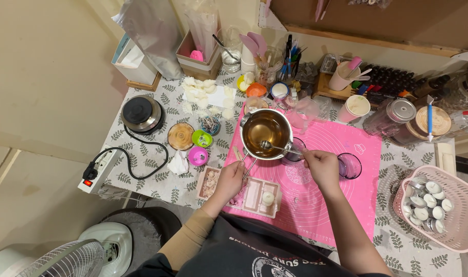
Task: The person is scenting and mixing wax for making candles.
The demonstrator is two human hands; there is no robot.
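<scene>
My left hand (230,180) grips the long handle of a small steel pot (267,134) filled with amber liquid, held over the near left corner of the pink silicone mat (316,190). My right hand (320,165) holds a metal spoon (274,147) whose bowl dips into the pot at its near rim. A small purple-tinted glass (295,150) stands just right of the pot, partly behind the spoon, and a second one (350,165) sits to the right of my right hand. Below my left hand lies a pink rectangular mould tray (254,196) with a white lump in one compartment.
A round hot plate (141,114) and a power strip (98,169) sit at the left. Small coloured cups, white wax pieces, jars and tool holders crowd the back. A pink basket (462,205) of tealight cups stands at the right edge. A fan (65,256) is on the floor.
</scene>
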